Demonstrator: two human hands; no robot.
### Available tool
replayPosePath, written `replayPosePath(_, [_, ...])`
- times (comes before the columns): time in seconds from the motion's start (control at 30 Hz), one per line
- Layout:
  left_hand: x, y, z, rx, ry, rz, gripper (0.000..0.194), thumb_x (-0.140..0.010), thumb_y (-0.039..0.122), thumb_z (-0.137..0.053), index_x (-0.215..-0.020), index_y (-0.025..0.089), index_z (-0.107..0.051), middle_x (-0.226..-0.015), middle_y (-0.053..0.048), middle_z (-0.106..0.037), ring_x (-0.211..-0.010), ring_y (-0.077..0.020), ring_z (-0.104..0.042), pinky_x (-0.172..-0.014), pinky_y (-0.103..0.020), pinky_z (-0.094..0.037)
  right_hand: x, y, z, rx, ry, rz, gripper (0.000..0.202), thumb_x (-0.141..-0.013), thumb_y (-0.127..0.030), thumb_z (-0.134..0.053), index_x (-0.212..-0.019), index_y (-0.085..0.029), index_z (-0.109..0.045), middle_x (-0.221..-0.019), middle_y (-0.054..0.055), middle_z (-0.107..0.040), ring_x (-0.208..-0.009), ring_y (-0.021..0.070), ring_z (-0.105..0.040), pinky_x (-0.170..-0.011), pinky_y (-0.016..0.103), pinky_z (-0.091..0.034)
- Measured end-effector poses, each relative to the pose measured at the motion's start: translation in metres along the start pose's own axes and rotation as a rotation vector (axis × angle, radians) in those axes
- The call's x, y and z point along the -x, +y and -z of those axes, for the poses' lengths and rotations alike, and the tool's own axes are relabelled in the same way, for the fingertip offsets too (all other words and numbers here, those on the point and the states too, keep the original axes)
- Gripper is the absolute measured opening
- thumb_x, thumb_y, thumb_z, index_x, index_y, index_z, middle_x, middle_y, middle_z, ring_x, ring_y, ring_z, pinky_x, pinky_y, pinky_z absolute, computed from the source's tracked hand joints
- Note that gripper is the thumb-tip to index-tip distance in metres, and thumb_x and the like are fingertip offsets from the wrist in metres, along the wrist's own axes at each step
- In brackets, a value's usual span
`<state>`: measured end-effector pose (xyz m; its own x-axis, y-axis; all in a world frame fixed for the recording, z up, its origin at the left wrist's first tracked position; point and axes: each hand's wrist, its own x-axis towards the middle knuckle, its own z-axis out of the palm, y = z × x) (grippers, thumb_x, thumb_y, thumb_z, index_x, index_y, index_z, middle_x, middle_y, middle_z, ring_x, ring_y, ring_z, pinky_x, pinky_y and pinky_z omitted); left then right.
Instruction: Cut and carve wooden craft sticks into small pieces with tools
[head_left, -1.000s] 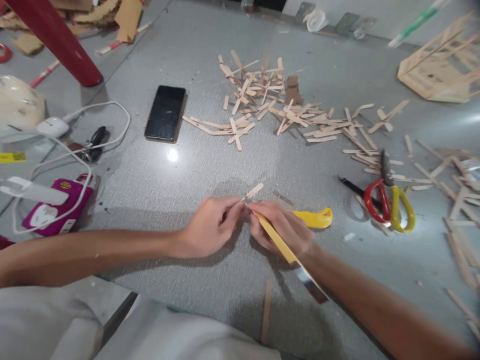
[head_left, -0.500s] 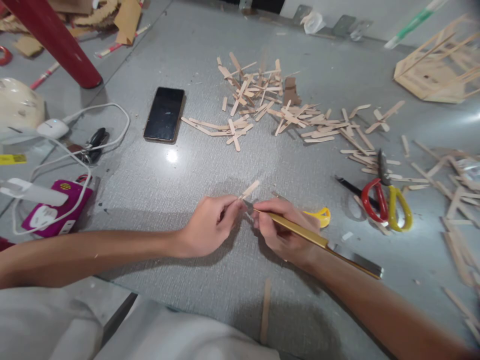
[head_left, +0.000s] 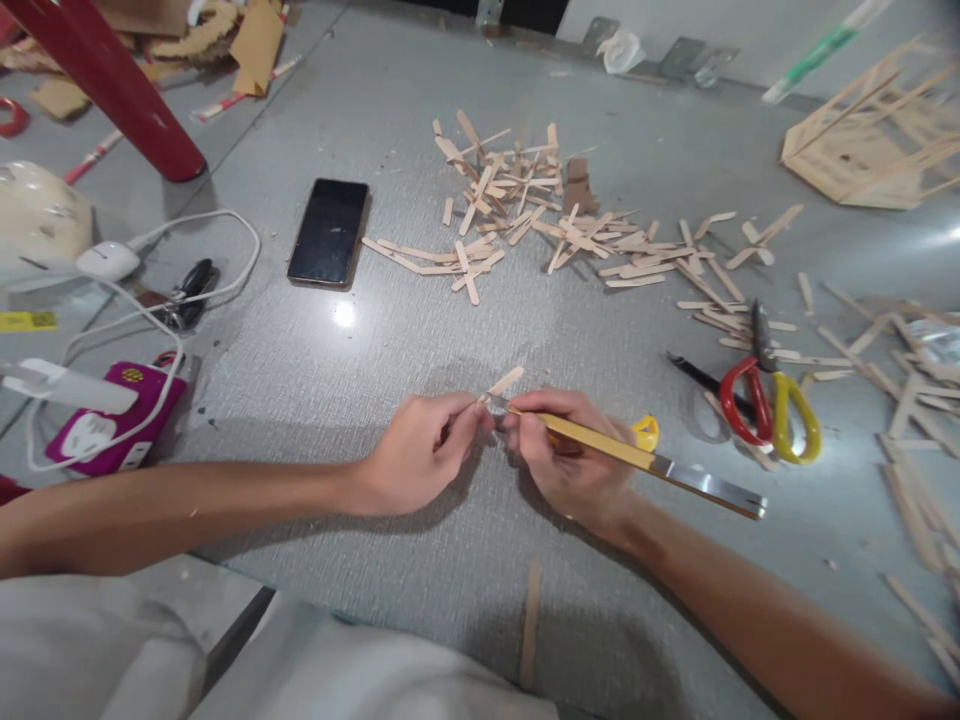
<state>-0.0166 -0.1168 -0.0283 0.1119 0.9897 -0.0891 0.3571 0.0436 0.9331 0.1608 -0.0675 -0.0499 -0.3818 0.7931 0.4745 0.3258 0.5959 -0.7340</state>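
Observation:
My left hand (head_left: 424, 450) pinches a small wooden popsicle stick (head_left: 507, 380), whose pale end sticks out past the fingertips. In my right hand (head_left: 574, 450) is a gold and silver craft knife (head_left: 600, 440), gripped like a pen. Its blade tip meets the stick close to my left fingertips. The knife's long rear end slants down to the right over my wrist. Behind my right hand a yellow ring-shaped handle (head_left: 646, 432) shows; the rest of that tool is hidden. A single popsicle stick (head_left: 531, 620) lies near the table's front edge.
Piles of popsicle sticks (head_left: 517, 190) spread across the back and right. Scissors (head_left: 765, 400) with red and yellow handles lie right of my hand. A phone (head_left: 328, 232), a purple power adapter (head_left: 116, 415) with white cable, and a red pole (head_left: 127, 100) stand left. A stick frame (head_left: 847, 165) is back right.
The craft knife's rear end has swung upward, and its blade has shifted slightly at the stick. My left hand stays nearly in place.

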Motion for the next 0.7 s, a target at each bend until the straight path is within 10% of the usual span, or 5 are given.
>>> replayPosePath(0.43, [0.0,0.0,-0.001,0.012,0.002,-0.015,0.035,-0.103,0.029,-0.039,-0.082,0.014,-0.064,-0.053,0.006,-0.047,-0.046,-0.0067,-0.039,-0.049,-0.02,-0.031,-0.009,-0.009,0.003,0.092,0.067,0.144,0.01,-0.09,-0.016,-0.058,-0.091,-0.023,-0.064,-0.067,-0.003,-0.072,-0.051,0.0118,-0.067,-0.049,0.023,-0.054])
replayPosePath(0.7, [0.0,0.0,-0.001,0.059,0.033,0.037,0.034,-0.102,0.029,-0.038,-0.085,0.013,-0.063,-0.051,0.006,-0.046,-0.044,-0.007,-0.04,-0.047,-0.019,-0.031,-0.001,0.008,-0.002,-0.209,0.181,-0.057,0.013,-0.093,-0.015,-0.057,-0.102,-0.02,-0.063,-0.072,-0.002,-0.07,-0.052,0.0108,-0.064,-0.047,0.023,-0.052])
